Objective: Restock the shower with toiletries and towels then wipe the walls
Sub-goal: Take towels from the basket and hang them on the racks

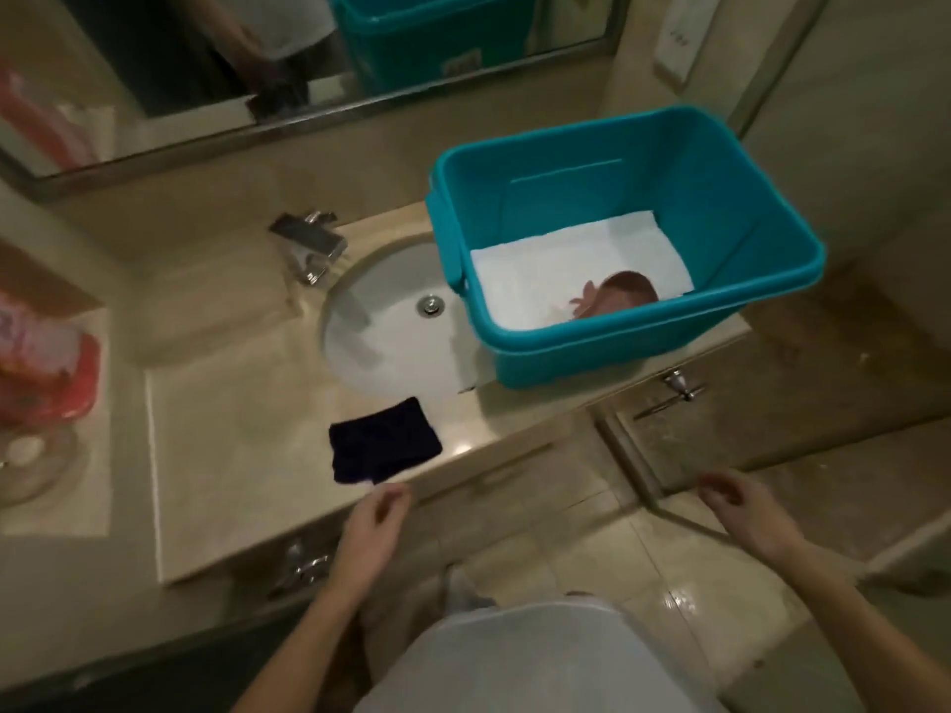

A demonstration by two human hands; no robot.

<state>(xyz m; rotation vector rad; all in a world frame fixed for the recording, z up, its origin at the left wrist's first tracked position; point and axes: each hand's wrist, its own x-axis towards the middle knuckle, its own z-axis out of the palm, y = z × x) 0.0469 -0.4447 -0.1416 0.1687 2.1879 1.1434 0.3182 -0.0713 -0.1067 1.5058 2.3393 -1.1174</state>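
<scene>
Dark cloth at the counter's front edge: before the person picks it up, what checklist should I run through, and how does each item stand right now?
1. Free left hand: ok, it holds nothing and its fingers are loosely curled.
2. Free right hand: ok, empty, over the floor.
3. Reach to the dark cloth: ok, it lies at the front edge of the counter, just beyond the left hand.
4. Contact between hand and cloth: cannot tell, too blurred.
5. Footing of the teal bin: cannot tell; one corner juts over the sink.
6. Bin contents: white towel ok; the reddish item on it is too blurred to identify.
</scene>
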